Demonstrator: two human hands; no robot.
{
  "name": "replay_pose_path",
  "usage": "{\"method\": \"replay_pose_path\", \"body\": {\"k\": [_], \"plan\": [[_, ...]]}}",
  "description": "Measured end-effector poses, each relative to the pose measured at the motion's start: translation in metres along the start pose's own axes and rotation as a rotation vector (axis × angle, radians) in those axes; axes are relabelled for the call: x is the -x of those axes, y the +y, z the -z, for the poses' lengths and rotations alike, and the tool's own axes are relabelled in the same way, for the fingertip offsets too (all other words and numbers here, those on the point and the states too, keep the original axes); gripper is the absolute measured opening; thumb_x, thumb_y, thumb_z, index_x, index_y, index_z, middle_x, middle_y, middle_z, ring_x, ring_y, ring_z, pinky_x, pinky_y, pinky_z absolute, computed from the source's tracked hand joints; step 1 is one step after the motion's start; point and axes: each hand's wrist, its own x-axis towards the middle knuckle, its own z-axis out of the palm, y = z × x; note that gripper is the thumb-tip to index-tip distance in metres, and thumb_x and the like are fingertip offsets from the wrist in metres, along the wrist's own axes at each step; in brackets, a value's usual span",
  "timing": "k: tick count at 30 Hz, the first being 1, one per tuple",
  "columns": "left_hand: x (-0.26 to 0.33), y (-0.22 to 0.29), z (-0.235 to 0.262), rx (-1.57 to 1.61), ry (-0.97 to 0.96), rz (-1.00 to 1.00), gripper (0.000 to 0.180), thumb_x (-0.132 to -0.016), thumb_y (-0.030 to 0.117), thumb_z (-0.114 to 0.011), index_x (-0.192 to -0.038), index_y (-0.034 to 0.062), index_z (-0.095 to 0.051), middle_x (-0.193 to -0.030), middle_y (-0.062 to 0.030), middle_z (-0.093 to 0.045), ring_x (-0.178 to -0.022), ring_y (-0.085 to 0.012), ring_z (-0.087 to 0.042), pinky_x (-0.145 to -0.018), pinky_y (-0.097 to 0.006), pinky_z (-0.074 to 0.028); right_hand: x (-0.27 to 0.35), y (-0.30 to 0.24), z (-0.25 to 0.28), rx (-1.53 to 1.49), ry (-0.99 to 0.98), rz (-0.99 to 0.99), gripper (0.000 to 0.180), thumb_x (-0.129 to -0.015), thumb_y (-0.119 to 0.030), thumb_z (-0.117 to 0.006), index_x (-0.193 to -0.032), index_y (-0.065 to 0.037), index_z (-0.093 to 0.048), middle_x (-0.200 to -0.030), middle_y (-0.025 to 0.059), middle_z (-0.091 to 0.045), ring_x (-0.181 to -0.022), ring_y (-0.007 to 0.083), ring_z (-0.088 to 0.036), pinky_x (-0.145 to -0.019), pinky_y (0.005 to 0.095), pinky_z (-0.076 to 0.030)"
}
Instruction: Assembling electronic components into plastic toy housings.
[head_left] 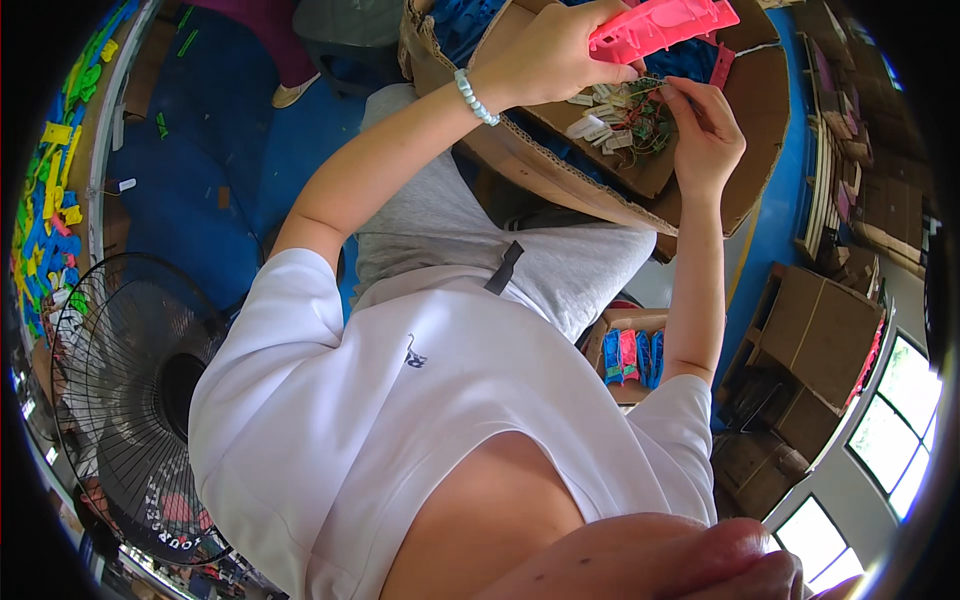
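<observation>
Stretching underneath: a blue floor [215, 140], showing on both sides of the person.
Clothing: a white T-shirt [430, 370] above grey trousers [415, 225].
Big carton: an open cardboard box [550, 170] with a ragged rim, just past the knees, blue pieces [465, 25] inside.
Fan: black, round-caged fan [140, 400] at the person's left.
Inner tray: smaller cardboard tray [650, 180] within the big carton, below the hands.
Small carton: near the right elbow, holding blue and pink parts [630, 357] in a row.
Left hand [555, 60]: grasping the near end of the pink plastic part.
Right hand [710, 135]: thumb and index finger pinched together on the thin wire.
Pink plastic part [665, 28]: long and ribbed, held above the big carton.
Bracelet [475, 97]: pale beads around the left wrist.
White pieces [590, 128]: heaped in the inner tray beside tangled green wires [655, 125].
Thin wire [650, 80]: between the hands; its other end is too small to tell.
</observation>
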Motion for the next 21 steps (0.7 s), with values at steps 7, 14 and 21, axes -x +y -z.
{"method": "replay_pose_path", "body": {"k": [7,14,21], "plan": [[0.010,0.013,-0.036,0.044,0.286,-0.084,0.045,-0.079,0.017,-0.078,-0.117,0.0042,-0.057,-0.093,-0.0160,-0.070,-0.083,-0.0302,-0.070,-0.073,-0.037,-0.054,0.024,-0.013,-0.002,-0.527,0.180,-0.118,0.012,-0.089,0.005,-0.067,-0.101,0.009,-0.067,-0.091,0.0119,-0.069,-0.082,0.0188,-0.068,-0.077,0.0298,-0.059],[0.006,0.005,-0.059,0.852,0.176,0.132,0.045,-0.101,0.026,-0.056,-0.137,0.0003,-0.047,-0.128,-0.0067,-0.057,-0.114,-0.0132,-0.055,-0.097,-0.028,-0.044,0.029,-0.035,0.021,-0.594,0.186,-0.147,0.015,-0.092,0.001,-0.065,-0.105,0.007,-0.066,-0.101,0.0117,-0.068,-0.090,0.0178,-0.066,-0.081,0.0303,-0.057],[0.021,0.016,-0.080,1.154,0.129,0.212,0.044,-0.102,0.018,-0.055,-0.142,0.0000,-0.048,-0.132,-0.0079,-0.059,-0.118,-0.0128,-0.056,-0.100,-0.027,-0.044,0.030,-0.038,-0.001,-0.425,0.210,-0.156,0.019,-0.092,-0.001,-0.066,-0.108,0.008,-0.065,-0.112,0.0129,-0.066,-0.100,0.0158,-0.063,-0.089,0.0278,-0.052]]}}
